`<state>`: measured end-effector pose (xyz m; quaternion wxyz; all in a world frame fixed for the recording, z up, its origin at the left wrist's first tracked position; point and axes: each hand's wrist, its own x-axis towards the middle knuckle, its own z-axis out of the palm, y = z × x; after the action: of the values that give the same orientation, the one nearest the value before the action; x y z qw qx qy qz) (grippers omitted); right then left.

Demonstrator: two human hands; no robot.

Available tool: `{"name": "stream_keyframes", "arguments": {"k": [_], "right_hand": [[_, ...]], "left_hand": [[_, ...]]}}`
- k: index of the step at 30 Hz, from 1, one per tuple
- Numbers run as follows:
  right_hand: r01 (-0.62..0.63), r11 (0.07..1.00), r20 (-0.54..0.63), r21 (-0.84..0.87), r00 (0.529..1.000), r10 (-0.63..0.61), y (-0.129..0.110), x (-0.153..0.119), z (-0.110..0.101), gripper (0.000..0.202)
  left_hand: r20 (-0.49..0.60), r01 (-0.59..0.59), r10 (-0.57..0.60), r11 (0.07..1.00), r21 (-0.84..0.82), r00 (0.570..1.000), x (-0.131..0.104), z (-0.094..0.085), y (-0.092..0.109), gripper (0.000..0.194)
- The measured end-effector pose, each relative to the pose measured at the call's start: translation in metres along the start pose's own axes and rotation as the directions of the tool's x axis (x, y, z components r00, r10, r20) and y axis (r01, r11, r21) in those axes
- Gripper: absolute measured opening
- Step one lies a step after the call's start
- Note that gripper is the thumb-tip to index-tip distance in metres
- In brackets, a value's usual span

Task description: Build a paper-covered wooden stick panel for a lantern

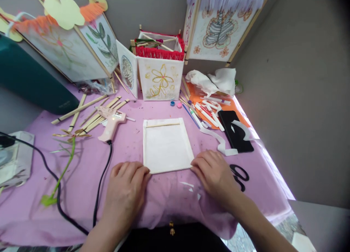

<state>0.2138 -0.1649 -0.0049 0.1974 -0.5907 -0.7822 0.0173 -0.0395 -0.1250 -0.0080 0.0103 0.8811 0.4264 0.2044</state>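
A square white panel (pixel 167 148) with folded edges lies flat on the pink tablecloth in front of me. One thin wooden stick (pixel 163 125) runs along it just inside its far edge. My left hand (pixel 127 188) is closed, pinching the near left corner between thumb and fingers. At the near right corner, my right hand (pixel 214 175) pinches the panel the same way. Small white scraps (pixel 187 184) lie on the cloth between my wrists. To the right of my right hand rests a pair of black-handled scissors (pixel 240 173), partly hidden by that hand.
A pink glue gun (pixel 112 122) with a black cord (pixel 98 186) lies left, near wooden sticks (pixel 101 119). White markers (pixel 207 115) and a black phone (pixel 235 131) lie right. Decorated lanterns (pixel 161 78) stand behind. A teal bottle (pixel 32 77) and power strip (pixel 18 159) are left.
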Motion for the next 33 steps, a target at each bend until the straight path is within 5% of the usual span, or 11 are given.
{"name": "stream_keyframes", "arguments": {"k": [9,13,23,33], "right_hand": [[-0.008,0.999,-0.012,0.042,1.000,0.009,-0.011,-0.004,-0.006,0.015],[0.036,0.995,0.012,0.088,0.999,-0.038,-0.018,-0.002,-0.006,0.018],[0.023,0.990,0.022,0.142,0.999,-0.027,-0.016,0.006,0.009,0.025],[0.041,0.990,0.016,0.133,0.999,-0.043,-0.029,0.009,0.002,0.012]], "left_hand": [[0.011,0.016,-0.016,0.999,-0.051,1.000,-0.002,-0.011,-0.013,0.016],[-0.044,0.033,-0.038,0.993,-0.117,0.998,-0.002,-0.014,-0.007,0.011],[0.030,-0.037,0.041,0.993,-0.114,0.999,-0.003,0.006,0.001,0.022],[0.026,-0.056,0.059,0.993,-0.104,0.998,0.002,-0.002,0.011,0.022]]}}
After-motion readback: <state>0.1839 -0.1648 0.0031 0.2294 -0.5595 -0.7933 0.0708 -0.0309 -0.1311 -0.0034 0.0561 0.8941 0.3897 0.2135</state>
